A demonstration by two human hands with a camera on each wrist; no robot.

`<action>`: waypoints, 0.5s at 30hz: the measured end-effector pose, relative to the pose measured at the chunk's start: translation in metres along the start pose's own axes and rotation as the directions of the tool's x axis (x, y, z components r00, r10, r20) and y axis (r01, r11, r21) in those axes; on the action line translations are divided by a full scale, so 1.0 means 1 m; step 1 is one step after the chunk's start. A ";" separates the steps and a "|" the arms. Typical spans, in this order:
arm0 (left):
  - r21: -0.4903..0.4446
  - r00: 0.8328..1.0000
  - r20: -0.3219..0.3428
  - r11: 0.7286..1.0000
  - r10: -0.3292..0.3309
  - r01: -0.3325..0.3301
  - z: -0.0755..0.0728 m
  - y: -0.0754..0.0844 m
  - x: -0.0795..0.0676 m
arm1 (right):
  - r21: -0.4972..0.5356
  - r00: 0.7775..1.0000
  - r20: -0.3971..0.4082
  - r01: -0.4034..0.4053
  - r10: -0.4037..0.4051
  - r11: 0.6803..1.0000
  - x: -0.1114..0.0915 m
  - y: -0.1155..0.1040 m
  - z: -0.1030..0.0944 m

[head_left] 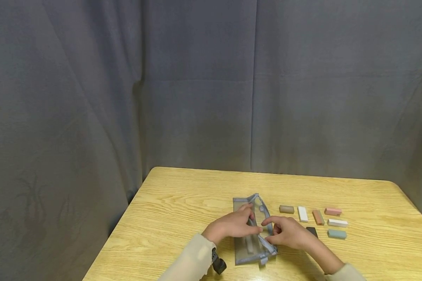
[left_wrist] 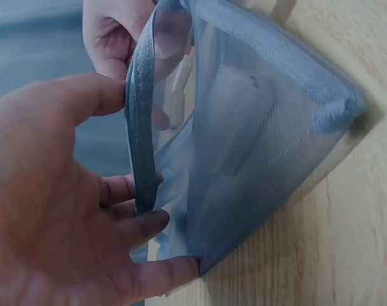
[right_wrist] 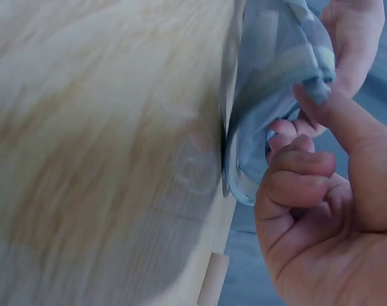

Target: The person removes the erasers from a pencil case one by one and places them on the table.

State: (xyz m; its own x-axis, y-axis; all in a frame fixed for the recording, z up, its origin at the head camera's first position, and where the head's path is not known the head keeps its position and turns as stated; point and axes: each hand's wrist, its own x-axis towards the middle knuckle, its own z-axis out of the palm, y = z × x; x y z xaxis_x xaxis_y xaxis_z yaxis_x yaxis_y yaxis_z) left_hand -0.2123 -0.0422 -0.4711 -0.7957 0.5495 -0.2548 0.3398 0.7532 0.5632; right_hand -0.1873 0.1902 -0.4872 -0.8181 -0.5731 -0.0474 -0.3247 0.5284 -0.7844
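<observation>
A grey-blue mesh zip pouch point(head_left: 241, 248) lies on the wooden table, its zippered mouth spread towards the right. My left hand point(head_left: 233, 225) holds the mouth's edge; in the left wrist view its thumb lies on the zipper band point(left_wrist: 141, 127) and the other fingers reach into the opening. At the mouth's right end, my right hand point(head_left: 291, 233) holds the edge, its thumb touching the fabric near a corner in the right wrist view, with other fingers curled. Through the mesh a pale oblong shape point(head_left: 249, 245) shows inside. The right index fingertip's exact contact is unclear.
Right of the pouch lie several small blocks: brown point(head_left: 286, 209), white point(head_left: 303, 214), orange-and-green point(head_left: 318, 217), pink point(head_left: 333, 211), another white point(head_left: 337, 223) and teal point(head_left: 337, 234). A black piece point(head_left: 312, 231) is partly behind the right hand. A grey curtain point(head_left: 197, 97) hangs behind the table point(head_left: 176, 191).
</observation>
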 end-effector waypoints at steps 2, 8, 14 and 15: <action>-0.011 1.000 -0.004 1.000 0.001 -0.001 0.000 -0.001 -0.001 | -0.008 1.000 0.013 0.003 -0.003 1.000 0.002 -0.001 0.001; -0.043 1.000 0.004 0.999 0.024 -0.024 -0.002 -0.004 -0.001 | 0.002 0.999 0.040 0.011 -0.011 1.000 0.007 0.000 0.004; -0.064 0.999 -0.002 0.997 0.040 -0.040 -0.002 -0.008 0.000 | 0.017 0.996 0.090 0.001 -0.003 1.000 0.010 0.002 0.011; -0.068 0.999 -0.006 0.997 0.045 -0.046 -0.001 -0.008 0.001 | 0.012 0.996 0.094 0.003 -0.004 1.000 0.010 0.002 0.012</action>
State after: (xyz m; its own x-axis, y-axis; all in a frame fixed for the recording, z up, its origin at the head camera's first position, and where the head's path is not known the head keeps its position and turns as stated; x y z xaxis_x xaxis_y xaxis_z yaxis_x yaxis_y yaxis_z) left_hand -0.2165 -0.0485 -0.4751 -0.7823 0.5810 -0.2245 0.3411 0.7012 0.6261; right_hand -0.1911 0.1783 -0.4968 -0.7686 -0.6316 -0.1021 -0.3214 0.5192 -0.7919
